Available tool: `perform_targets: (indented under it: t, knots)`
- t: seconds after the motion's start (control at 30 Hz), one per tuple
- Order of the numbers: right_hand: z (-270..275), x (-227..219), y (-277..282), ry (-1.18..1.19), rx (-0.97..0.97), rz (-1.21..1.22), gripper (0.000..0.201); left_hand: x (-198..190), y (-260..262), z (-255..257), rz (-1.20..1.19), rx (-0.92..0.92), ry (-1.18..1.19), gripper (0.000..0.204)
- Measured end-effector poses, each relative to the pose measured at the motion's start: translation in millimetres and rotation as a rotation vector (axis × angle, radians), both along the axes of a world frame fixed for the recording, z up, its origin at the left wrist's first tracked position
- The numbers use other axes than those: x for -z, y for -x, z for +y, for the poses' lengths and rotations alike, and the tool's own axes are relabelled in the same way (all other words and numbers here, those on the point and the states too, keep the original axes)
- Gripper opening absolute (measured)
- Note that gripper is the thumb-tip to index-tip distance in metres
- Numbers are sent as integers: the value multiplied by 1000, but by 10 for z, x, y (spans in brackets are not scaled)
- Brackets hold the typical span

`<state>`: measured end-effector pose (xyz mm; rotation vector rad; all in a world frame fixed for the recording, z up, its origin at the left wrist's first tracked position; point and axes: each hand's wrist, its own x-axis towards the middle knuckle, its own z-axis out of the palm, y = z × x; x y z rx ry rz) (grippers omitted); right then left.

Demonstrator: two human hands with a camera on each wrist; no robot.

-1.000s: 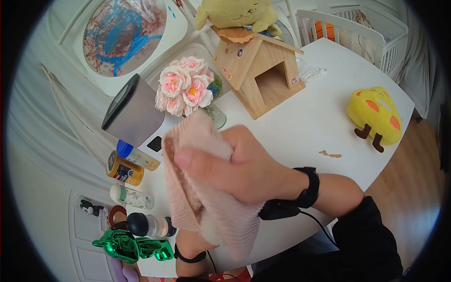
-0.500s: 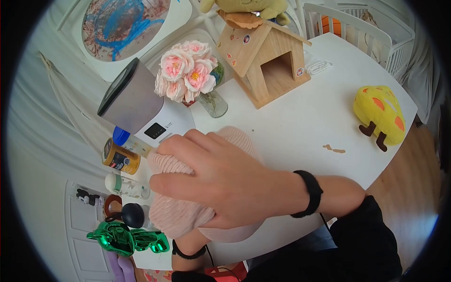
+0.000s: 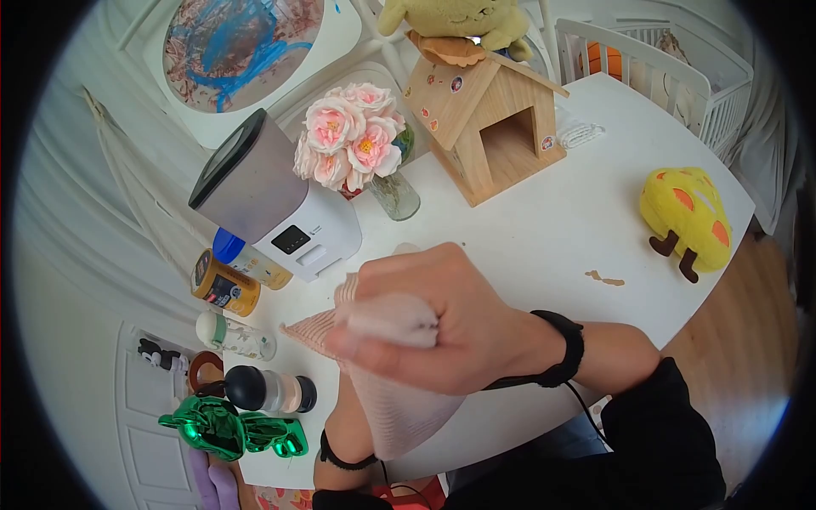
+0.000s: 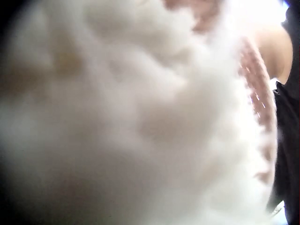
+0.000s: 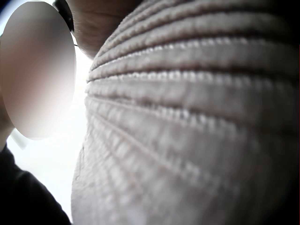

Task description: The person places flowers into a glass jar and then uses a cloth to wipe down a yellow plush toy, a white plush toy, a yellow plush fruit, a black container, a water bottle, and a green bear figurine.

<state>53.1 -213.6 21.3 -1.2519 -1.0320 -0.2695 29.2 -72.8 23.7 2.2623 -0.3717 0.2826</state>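
Observation:
In the head view my right hand (image 3: 455, 327) grips a bundle of pink ribbed fabric (image 3: 408, 416), thumb curled over it. A pale, soft, rounded part (image 3: 395, 319) bulges out between thumb and fingers. The fabric's pointed corner sticks out to the left and a wide flap hangs below. My left wrist (image 3: 348, 425) comes up from below, its hand hidden behind the fabric; I cannot tell what its fingers do. White fluffy material (image 4: 140, 126) with a pink edge fills the left wrist view. Close-up ribs of the pink fabric (image 5: 187, 108) fill most of the right wrist view.
On the white table (image 3: 527, 255) stand a grey-topped machine (image 3: 327, 242), a glass vase (image 3: 395, 197) with pink flowers, a wooden house (image 3: 501, 153) and a yellow plush toy (image 3: 688, 217). Along the left edge are an orange canister (image 3: 228, 289), several bottles and a shiny green figure (image 3: 221, 427).
My right hand first held the fabric with its fluffy inside showing, then lay over it knuckles up. Now it has turned thumb side up, gripping the bunched fabric.

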Motion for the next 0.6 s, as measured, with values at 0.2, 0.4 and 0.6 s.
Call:
perform_targets:
  t: [0.2,0.4,0.6]
  knots:
    - [-174,-189,-124,-435,-157,699,38,131,500,327,21,-79,21,65]
    - [-399,-244,-223,-645,-191,669,51,-21,404,337,-64,-206,751,63]
    - [181,79,-93,113,213,-322,83,339,412,638,30,-115,423,54]
